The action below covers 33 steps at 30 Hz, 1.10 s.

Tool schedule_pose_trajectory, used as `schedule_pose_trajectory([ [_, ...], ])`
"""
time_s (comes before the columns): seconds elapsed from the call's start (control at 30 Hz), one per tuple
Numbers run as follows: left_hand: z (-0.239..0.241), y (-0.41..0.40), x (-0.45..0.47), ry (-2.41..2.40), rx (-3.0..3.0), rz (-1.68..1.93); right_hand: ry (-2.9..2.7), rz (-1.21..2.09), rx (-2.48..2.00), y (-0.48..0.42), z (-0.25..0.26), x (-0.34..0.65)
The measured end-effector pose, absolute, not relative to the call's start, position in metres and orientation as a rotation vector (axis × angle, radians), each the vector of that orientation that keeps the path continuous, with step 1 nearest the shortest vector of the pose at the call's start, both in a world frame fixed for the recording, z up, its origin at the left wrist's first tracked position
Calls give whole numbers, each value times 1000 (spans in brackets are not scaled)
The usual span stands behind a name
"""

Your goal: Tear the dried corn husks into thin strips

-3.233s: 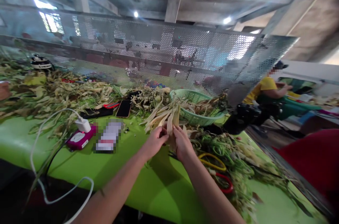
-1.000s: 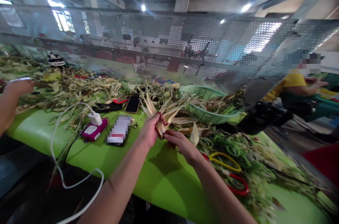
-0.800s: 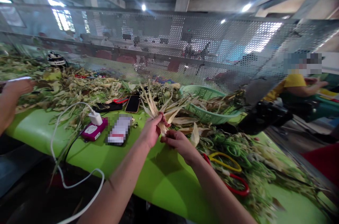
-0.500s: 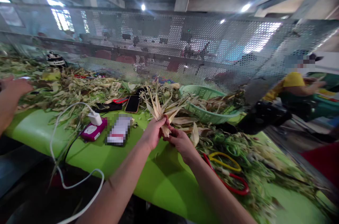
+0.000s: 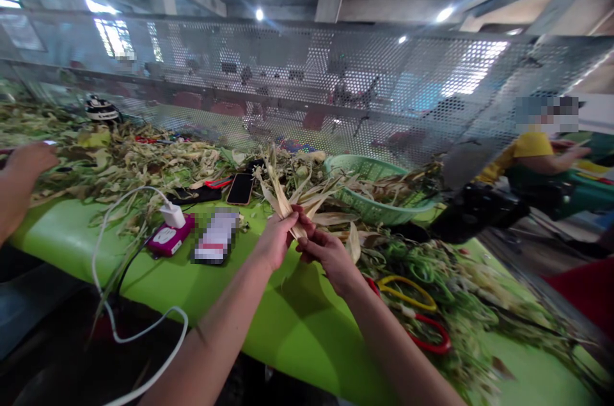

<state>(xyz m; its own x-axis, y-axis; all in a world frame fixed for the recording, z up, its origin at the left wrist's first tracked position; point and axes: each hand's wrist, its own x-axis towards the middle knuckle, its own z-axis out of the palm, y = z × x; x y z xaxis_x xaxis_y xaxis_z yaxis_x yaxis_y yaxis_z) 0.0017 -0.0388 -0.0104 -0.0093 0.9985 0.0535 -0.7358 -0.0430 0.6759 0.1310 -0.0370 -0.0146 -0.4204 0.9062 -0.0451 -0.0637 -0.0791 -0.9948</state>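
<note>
My left hand is closed around a bundle of dry, pale corn husks, whose tips fan out up and away from me. At the bundle's lower end, my right hand pinches the husk ends between thumb and fingers. Both hands are close together above the green tabletop. A loose pale husk stands just beyond my right hand. Near my right forearm lie scissors with red handles, and a yellow-handled pair is beside them.
A green plastic basket holds more dry husks. On the left are a purple power strip with a white charger and cable, a lit phone and a dark phone. Another person's hand reaches in from the left. Perforated metal stands behind.
My right hand has shifted slightly at the lower ends of the husks, and its grip looks a little different. The bundle has tilted slightly left. The other person's hand at left has moved a little.
</note>
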Motion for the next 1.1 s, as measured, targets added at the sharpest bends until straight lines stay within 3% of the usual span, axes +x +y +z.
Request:
schedule_pose_trajectory([
  [0.13, -12, -36, 1, 481, 598, 1557, -1670, 1487, -869, -34, -19, 130],
  [0.33, -12, -36, -1, 480, 513, 1535, -2103, 775, -1023, -36, -18, 132],
  [0.6, -8, -38, -1, 476, 409, 1507, -2272, 344, -1134, -40, -23, 132],
  [1.1, -11, -37, 0, 446, 416, 1454, -2386, -18, -1149, -47, -17, 131],
])
